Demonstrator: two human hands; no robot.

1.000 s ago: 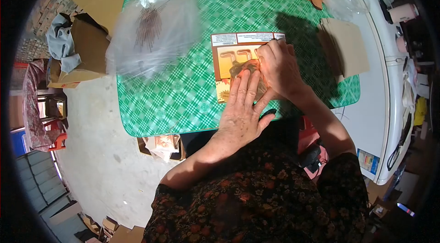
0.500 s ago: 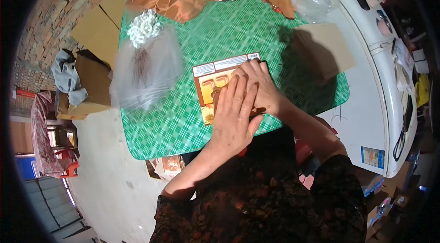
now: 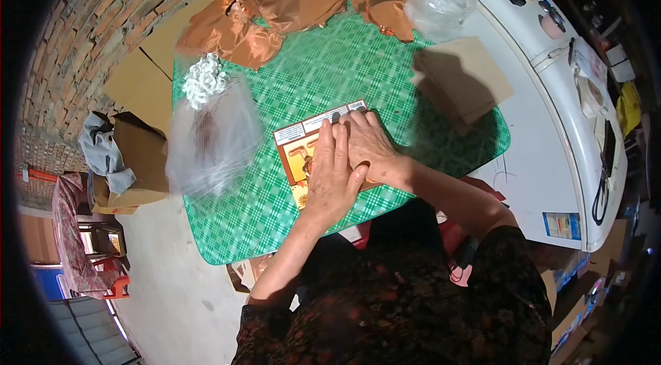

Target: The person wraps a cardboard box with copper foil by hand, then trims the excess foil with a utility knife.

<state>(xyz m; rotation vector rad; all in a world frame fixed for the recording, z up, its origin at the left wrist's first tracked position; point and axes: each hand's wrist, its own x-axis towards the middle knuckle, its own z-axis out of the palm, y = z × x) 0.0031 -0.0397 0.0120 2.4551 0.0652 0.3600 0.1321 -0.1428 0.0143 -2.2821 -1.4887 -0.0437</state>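
A flat printed package (image 3: pixel 288 151), brown and yellow with white label strips along its far edge, lies on the green checked tabletop (image 3: pixel 303 76). My left hand (image 3: pixel 330 179) rests flat on its middle, fingers stretched out and pointing away from me. Pressed against it on the right, my right hand (image 3: pixel 370 148) also lies flat with its fingers extended toward the package's far edge. Both palms cover most of the print, so whatever lies beneath them is hidden.
Copper-coloured foil sheets (image 3: pixel 299 3) spread over the far edge. At left are a clear plastic bag stack (image 3: pixel 220 138) and a bundle of white ties (image 3: pixel 204 81). Brown cardboard sheets (image 3: pixel 468 79) lie at right, beside a white fridge (image 3: pixel 530 186). An open carton (image 3: pixel 141 158) stands left.
My left hand has slid off the right hand's fingers and now lies beside it on the package. The whole view has shifted, with the table appearing lower and slightly left.
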